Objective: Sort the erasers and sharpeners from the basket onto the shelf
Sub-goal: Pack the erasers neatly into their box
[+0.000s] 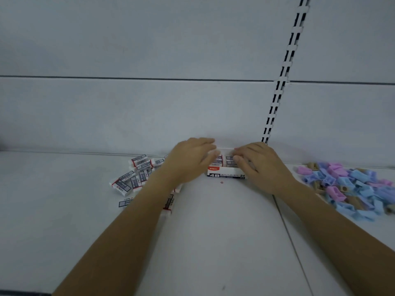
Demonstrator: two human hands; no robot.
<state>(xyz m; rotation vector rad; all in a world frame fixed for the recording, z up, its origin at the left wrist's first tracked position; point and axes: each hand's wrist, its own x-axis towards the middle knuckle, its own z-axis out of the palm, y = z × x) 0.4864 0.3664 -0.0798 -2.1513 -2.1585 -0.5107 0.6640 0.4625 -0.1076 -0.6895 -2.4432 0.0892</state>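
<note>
I saw the left hand point(192, 159) and right hand point(258, 165) both palm-down with fingers loosely spread over one open eraser box point(226, 173); whether either gripped anything, I could not tell. The box front read "4B" and "24", with a red brand tag too blurred to read. At nine o'clock from the hands lay roughly a dozen loose erasers point(136, 176) on the shelf point(213, 231). At three o'clock sat one heap of sharpeners point(350, 184), blue, pink and tan, too many to count.
</note>
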